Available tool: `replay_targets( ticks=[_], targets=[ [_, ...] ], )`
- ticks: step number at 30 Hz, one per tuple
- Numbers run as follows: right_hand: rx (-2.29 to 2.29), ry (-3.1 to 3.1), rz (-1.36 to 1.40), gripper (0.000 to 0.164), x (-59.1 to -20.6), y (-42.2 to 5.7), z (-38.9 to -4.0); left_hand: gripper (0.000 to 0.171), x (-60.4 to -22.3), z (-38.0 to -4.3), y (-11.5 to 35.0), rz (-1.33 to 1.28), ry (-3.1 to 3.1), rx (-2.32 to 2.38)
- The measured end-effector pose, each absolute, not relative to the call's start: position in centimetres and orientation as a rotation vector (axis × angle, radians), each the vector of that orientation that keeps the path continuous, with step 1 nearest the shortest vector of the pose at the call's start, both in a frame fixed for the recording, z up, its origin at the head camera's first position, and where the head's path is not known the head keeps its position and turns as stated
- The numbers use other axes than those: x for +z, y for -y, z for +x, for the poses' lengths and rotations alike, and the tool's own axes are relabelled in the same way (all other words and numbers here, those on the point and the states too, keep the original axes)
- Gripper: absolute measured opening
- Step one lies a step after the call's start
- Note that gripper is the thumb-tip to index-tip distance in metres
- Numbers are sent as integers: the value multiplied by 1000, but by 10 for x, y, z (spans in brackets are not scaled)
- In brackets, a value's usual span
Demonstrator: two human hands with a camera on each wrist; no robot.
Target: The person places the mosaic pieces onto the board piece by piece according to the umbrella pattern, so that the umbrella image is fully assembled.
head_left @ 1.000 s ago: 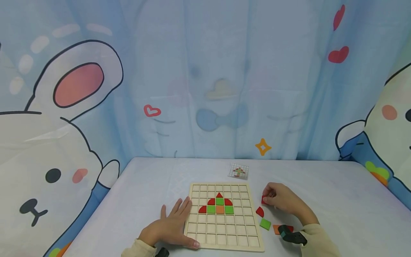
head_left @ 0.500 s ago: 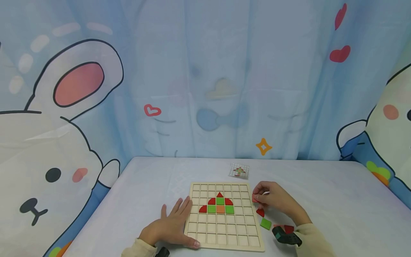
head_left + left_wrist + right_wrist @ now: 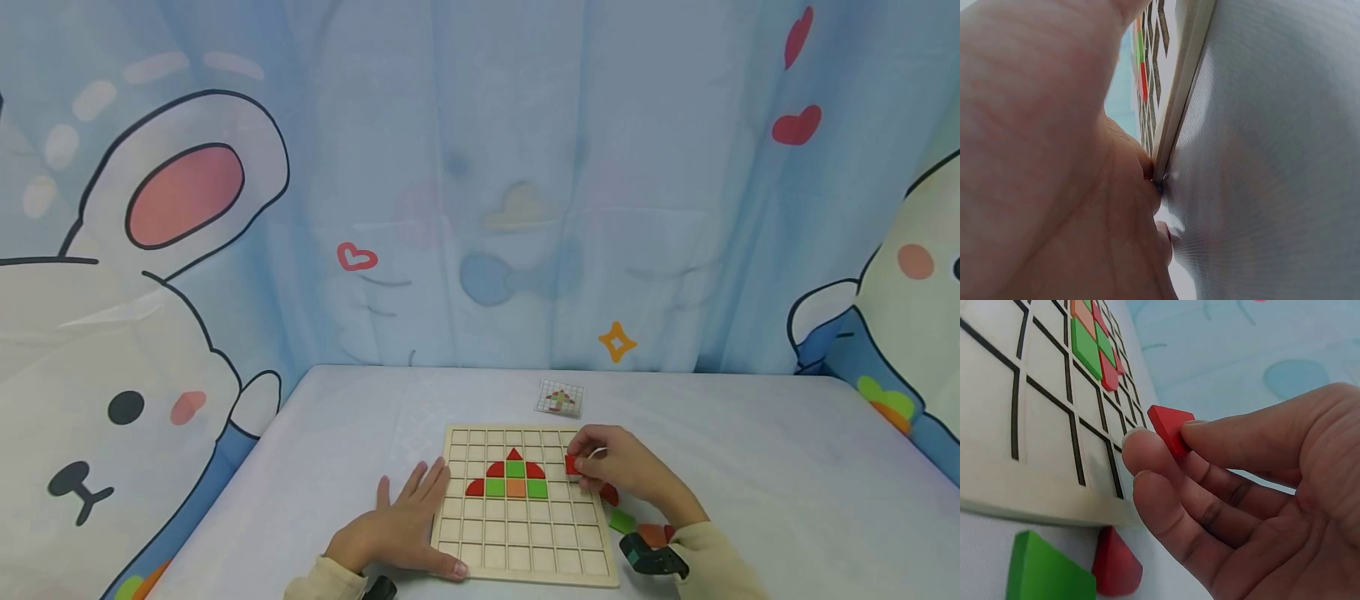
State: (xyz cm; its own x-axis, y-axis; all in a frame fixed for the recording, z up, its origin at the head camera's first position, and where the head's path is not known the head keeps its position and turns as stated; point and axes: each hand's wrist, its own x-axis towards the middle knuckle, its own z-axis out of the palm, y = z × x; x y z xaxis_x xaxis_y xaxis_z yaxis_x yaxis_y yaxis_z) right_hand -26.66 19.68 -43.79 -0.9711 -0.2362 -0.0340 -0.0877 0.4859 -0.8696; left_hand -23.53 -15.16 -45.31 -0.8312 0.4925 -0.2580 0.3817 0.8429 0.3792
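Note:
A wooden grid board (image 3: 528,577) lies on the table, with red, green and orange tiles filling several cells in a stepped shape topped by a red triangle (image 3: 513,455). My left hand (image 3: 401,527) rests flat with fingers spread along the board's left side, its thumb at the lower left corner. Over the board's right edge, my right hand (image 3: 630,468) pinches a red tile (image 3: 1168,425) between thumb and fingers. The right wrist view shows straight edges on that tile; its far part is hidden by the fingers.
Right of the board lie a green tile (image 3: 622,521), a red rounded tile (image 3: 610,495), an orange tile (image 3: 651,535) and another red piece, partly hidden by the right wrist camera (image 3: 651,558). Behind the board sits a pattern card (image 3: 559,399). A printed curtain (image 3: 420,183) hangs beyond the table.
My right hand has moved left with the red tile, from beside the loose tiles to over the board's right edge. The left hand stays in place.

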Motion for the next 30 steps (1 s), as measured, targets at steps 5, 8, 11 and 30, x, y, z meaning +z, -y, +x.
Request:
replay_targets(
  ticks=[5,8,11,30],
  targets=[
    [-1427,-2646,-333,7,-437,-190,-265,138,-457,-239,153,668,-2661,461],
    [-1374,-2687,-343,7,-439,-187,-265,142,-461,-242,155,683,-2658,469],
    [-1362,-2692,-364,8,-441,-185,-264,144,-466,-245,156,688,-2661,464],
    [-1270,-2678,-561,9,-450,-177,-264,135,-455,-236,150,659,-2695,413]
  ],
)
